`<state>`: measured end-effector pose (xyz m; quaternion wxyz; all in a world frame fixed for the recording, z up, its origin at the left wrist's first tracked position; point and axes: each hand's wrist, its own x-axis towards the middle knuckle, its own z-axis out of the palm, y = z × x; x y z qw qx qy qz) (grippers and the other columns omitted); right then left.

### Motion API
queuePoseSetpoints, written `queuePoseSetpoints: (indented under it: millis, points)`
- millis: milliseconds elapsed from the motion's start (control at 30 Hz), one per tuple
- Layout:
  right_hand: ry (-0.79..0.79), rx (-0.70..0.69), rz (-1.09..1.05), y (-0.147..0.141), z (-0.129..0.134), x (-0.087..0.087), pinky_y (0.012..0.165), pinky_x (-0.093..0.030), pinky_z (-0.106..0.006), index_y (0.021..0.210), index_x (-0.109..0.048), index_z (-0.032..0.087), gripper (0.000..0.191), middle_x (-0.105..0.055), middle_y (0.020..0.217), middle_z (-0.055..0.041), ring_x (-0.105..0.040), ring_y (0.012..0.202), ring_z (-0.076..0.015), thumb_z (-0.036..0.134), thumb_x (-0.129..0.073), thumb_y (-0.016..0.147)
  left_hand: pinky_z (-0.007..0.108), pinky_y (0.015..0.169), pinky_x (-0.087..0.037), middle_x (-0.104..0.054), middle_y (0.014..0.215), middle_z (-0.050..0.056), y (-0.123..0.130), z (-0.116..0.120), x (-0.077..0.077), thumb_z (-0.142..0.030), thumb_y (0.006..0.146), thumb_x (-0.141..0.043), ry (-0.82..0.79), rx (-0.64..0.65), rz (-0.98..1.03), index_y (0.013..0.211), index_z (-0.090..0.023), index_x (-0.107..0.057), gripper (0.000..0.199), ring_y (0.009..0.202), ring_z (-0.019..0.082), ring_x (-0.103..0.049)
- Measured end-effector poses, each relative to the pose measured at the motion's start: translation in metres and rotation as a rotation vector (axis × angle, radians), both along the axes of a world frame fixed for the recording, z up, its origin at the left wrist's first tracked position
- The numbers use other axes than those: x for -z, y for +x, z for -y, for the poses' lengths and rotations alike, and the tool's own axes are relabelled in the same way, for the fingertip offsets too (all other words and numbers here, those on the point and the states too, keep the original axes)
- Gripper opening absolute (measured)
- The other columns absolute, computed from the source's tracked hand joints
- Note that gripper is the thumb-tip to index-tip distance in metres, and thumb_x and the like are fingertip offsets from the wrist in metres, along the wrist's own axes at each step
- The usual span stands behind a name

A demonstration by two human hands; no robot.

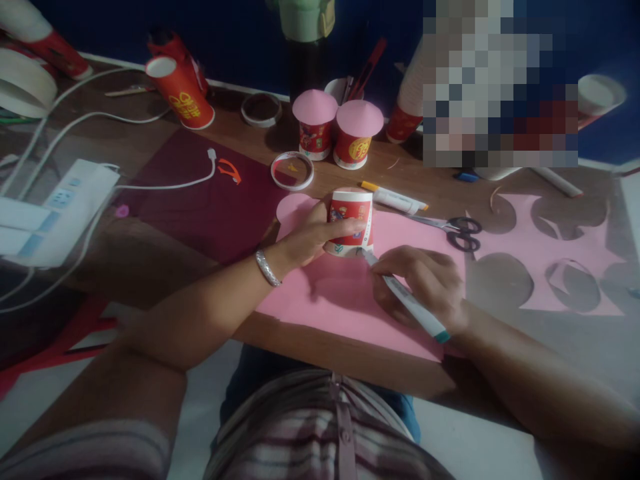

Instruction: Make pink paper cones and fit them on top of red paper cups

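My left hand (320,233) is wrapped round a red and white paper cup (345,210), holding it above a pink paper sheet (320,313). In my right hand (425,280) is a white marker pen (413,307) with a teal end. Its tip meets the white band near the cup's lower edge, where small green marks show. Behind the cup lies a white marker with orange ends (395,197). Black-handled scissors (463,233) rest at the right edge of the sheet.
Two red cups with pink cone tops (315,123) stand at the back, near a tape roll (293,171). Cut pink paper scraps (537,253) lie at the right. On the left are a white power strip (70,207), cables and a tall red cup (183,93).
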<state>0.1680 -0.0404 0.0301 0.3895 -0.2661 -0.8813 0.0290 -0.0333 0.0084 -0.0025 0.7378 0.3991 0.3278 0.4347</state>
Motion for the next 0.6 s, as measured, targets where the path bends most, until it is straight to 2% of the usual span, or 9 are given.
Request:
queuePoseSetpoints:
  millis: [367,600]
  points:
    - [-0.028,0.011,0.022,-0.0015,0.0026,-0.0027,0.049,-0.049,-0.027,0.093,-0.058,0.019,0.019,-0.067,0.07,0.0,-0.063,0.053,-0.0136,0.002,-0.065,0.087,0.029,0.073,-0.056,-0.071,0.094,0.003,-0.0007,0.0002,-0.0032,-0.031,0.068,-0.09,-0.027,0.007,0.014,0.114,-0.019,-0.061,0.056,0.082,0.016,-0.068]
    - [-0.027,-0.019,0.04,-0.0015,0.0028,-0.0019,0.05,-0.05,-0.026,0.095,-0.058,0.02,0.018,-0.068,0.071,0.0001,-0.063,0.055,-0.0125,0.004,-0.063,0.089,0.028,0.073,-0.056,-0.072,0.099,0.004,-0.0003,0.0013,-0.0045,-0.031,0.068,-0.09,-0.022,0.0,0.007,0.12,-0.019,-0.06,0.062,0.085,0.016,-0.07]
